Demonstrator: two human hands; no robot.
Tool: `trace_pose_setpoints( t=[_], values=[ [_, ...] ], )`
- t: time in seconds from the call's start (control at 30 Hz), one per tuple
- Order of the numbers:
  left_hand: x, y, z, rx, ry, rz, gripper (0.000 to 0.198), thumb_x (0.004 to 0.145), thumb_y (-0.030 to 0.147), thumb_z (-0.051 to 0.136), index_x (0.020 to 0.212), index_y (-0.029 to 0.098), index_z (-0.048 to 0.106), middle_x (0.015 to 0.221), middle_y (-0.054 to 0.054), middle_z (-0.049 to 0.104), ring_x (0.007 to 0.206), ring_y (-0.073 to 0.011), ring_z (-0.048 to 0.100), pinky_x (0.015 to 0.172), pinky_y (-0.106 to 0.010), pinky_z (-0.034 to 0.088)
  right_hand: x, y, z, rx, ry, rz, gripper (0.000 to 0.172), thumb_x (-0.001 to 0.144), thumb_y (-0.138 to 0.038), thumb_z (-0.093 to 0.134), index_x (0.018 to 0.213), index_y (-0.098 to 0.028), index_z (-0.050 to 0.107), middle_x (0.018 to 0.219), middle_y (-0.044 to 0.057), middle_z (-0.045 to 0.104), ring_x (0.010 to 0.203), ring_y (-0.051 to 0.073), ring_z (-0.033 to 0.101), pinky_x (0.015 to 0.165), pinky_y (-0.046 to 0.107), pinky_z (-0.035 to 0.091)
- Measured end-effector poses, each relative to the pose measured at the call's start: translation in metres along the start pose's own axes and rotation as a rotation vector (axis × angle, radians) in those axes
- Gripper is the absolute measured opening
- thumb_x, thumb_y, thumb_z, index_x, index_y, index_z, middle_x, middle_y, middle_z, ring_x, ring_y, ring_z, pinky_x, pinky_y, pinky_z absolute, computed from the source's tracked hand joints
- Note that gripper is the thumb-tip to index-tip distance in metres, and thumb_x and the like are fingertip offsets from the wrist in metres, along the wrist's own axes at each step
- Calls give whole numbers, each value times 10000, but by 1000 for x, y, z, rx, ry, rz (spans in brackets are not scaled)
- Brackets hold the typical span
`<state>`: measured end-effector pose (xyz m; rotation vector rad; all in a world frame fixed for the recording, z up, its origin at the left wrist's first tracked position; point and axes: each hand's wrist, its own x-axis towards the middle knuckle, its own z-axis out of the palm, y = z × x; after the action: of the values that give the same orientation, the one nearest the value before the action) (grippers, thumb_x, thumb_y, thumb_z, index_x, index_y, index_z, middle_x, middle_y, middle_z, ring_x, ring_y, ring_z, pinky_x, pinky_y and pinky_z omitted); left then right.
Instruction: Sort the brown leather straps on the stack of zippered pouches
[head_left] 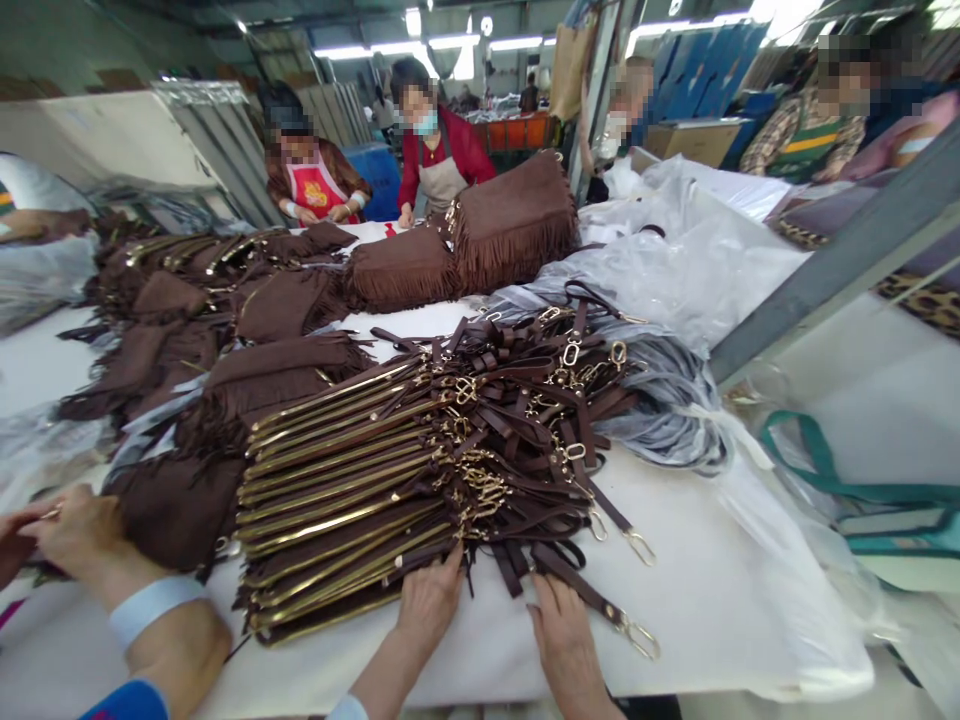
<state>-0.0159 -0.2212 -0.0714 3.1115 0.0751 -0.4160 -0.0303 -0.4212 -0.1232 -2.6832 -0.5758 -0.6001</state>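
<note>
A row of brown fringed bags with gold metal edges [337, 500] lies packed side by side on the white table, their straps trailing to the right. My left hand [431, 600] is at the near right corner of the row, its fingers closed around a strap end beside the gold fittings; the fingertips are partly hidden. To its right, my right hand [564, 625] has its fingers on a dark brown leather strap [581, 580], gripping its near edge. That strap ends in a gold clasp [640, 637] pointing toward the table's front right.
A co-worker's hand [79, 535] works at the left by a brown fringed piece [176, 500]. More brown bags [514, 215] are piled behind. Grey cords [679, 400] lie coiled at the right, near a slanted metal post [840, 255]. Co-workers stand across the table.
</note>
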Motion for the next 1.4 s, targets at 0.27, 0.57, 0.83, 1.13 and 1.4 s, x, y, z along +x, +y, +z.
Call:
trace_pose_setpoints(
  t=[0.27,0.57,0.83,1.13,1.4],
  values=[
    [-1,-1,-3,5,-2,11,407,872,234,390,1278,240,417,941,-117,669,792,-189,648,679,-263,475,5,17,-2,304,-293,412,295,769,-162,420,1041,-123,528,1021,190,574,984,334,524,862,516,401],
    [-2,-1,-3,10,0,39,401,880,222,378,1278,226,422,869,-117,683,755,-210,660,672,-300,500,26,11,-60,1264,-749,858,59,708,-226,425,732,-187,462,654,-12,551,570,113,552,536,238,422],
    [0,-1,-2,18,4,53,394,873,209,386,1262,241,439,918,-116,680,756,-213,662,665,-309,509,54,-14,-59,1452,-653,797,288,719,-455,563,740,-185,467,511,-60,489,458,73,423,457,201,329],
    [-1,1,-5,1,-6,51,390,876,218,379,1261,245,432,920,-111,677,781,-205,658,686,-293,502,55,-31,-33,994,-655,574,268,743,-470,463,686,-221,383,570,-58,396,535,111,399,514,240,304],
    [0,0,-3,-18,-7,35,388,870,213,373,1251,247,444,914,-106,680,764,-197,657,664,-276,488,68,-53,-30,375,-732,324,297,878,-391,294,795,-197,504,767,73,671,731,224,629,589,281,351]
  ],
)
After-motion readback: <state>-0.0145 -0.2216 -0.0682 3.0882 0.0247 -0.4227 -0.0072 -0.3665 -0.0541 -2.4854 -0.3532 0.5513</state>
